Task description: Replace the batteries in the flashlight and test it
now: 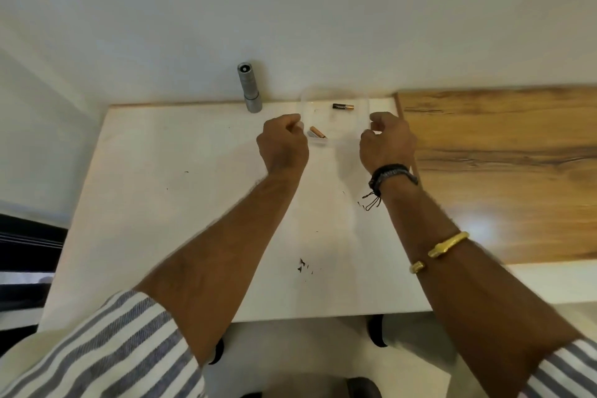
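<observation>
2 hands, left hand (283, 143) & right hand (387, 143), fingers curled pinching opposite sides of clear tub (336, 97) w/ 2 batteries (343, 106), prob to steady it; flashlight (249, 88) upright by wall, untouched.

White table (193, 203) against a pale wall (290, 10), small black marks (302, 265) near the table's front edge, wood-grain board (500, 155) touching the table's right side, dark chair legs (378, 329) below the table's front edge

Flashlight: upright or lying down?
Upright. The flashlight stands on end at the white table's far edge by the wall, one circular end facing up. Neither hand touches it; both are at the clear container.
</observation>
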`<state>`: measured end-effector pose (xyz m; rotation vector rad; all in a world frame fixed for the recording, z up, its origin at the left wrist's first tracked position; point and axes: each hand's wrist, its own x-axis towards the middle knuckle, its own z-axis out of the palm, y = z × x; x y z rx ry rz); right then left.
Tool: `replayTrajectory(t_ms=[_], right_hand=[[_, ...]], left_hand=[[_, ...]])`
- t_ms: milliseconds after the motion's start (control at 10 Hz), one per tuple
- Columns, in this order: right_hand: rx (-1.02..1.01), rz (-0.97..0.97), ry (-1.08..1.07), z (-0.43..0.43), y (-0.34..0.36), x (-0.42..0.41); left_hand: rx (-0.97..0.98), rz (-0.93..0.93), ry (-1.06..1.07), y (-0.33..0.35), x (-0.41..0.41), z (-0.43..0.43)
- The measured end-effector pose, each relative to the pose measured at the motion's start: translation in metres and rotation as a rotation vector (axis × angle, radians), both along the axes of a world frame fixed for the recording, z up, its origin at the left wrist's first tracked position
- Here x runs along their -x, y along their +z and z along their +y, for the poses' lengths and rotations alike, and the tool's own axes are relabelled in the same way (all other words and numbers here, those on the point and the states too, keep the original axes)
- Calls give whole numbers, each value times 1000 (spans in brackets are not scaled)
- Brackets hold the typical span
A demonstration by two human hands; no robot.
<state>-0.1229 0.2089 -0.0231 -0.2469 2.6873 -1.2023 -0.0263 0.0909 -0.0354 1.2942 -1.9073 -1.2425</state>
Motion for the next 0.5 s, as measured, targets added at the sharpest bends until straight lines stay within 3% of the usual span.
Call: replayTrajectory(t_ms=[300, 500], right_hand=[[51, -3, -39, -6, -4, 17], [68, 4, -12, -2, 3, 5]], left_hand=[[-64, 25, 20, -3, 8, -3], [-79, -55, -119, 13, -10, 0]])
